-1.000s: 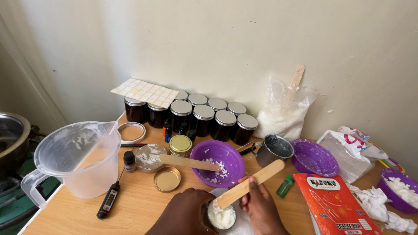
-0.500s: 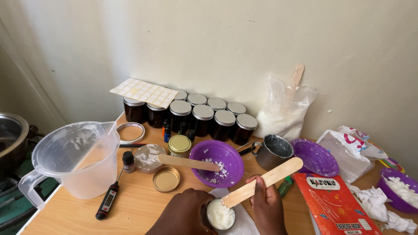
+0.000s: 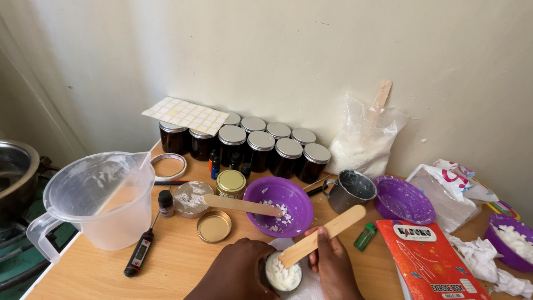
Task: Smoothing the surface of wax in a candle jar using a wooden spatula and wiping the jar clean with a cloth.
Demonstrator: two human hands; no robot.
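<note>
My left hand (image 3: 239, 272) wraps around a small round tin (image 3: 282, 275) filled with white wax flakes at the table's front edge. My right hand (image 3: 333, 265) grips a flat wooden stick (image 3: 322, 235) whose lower end rests in the tin; its upper end points up to the right. Just behind the tin stands a purple bowl (image 3: 283, 191) with a few white flakes, and a second wooden stick (image 3: 240, 205) lies across its rim.
A clear plastic jug (image 3: 97, 197) stands at the left, with a probe thermometer (image 3: 140, 253) and a gold lid (image 3: 214, 226) near it. Several dark jars (image 3: 261, 147) line the wall. A metal cup (image 3: 350, 190), purple plate (image 3: 404, 199), green lighter (image 3: 365, 236) and red exercise book (image 3: 430, 258) lie right.
The stick in my right hand has tilted and shifted a little to the right while its lower end stays in the tin. My left hand keeps hold of the tin.
</note>
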